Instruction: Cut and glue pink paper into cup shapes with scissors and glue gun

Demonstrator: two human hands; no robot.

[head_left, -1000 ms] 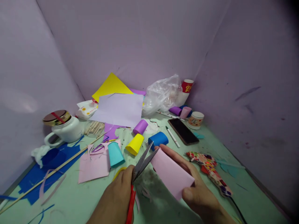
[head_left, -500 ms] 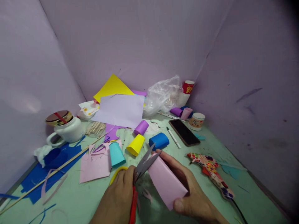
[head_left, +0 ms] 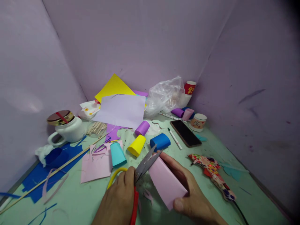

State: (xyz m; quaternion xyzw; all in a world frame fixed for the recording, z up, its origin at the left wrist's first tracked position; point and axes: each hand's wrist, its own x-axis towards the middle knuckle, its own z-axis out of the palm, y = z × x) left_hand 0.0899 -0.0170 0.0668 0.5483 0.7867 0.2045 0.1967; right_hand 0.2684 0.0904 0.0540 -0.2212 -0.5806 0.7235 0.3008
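My left hand (head_left: 118, 197) is closed round a pair of scissors (head_left: 145, 165) with one yellow and one red handle. The blades are slightly apart, at the upper end of a pink paper cone piece (head_left: 167, 182). My right hand (head_left: 191, 190) grips that pink paper from the right, thumb at its lower corner and fingers behind it. Beyond the blades lie small rolled paper pieces: a blue one (head_left: 160, 142), a yellow one (head_left: 136, 145), a purple one (head_left: 142, 127) and a turquoise one (head_left: 117, 154). Pink trimmings (head_left: 148, 196) rest under the scissors.
To the right lie a patterned glue gun (head_left: 212, 172) with a cord, a phone (head_left: 185, 133) and a pen (head_left: 174, 138). A lidded white mug (head_left: 70, 129), a long stick (head_left: 58, 169) and blue paper (head_left: 35, 187) occupy the left. Paper sheets (head_left: 122, 109) and a plastic bag (head_left: 164, 95) stand behind.
The scissor blades have closed slightly at the edge of the pink paper. Both hands keep their holds, and the whole view has shifted a little.
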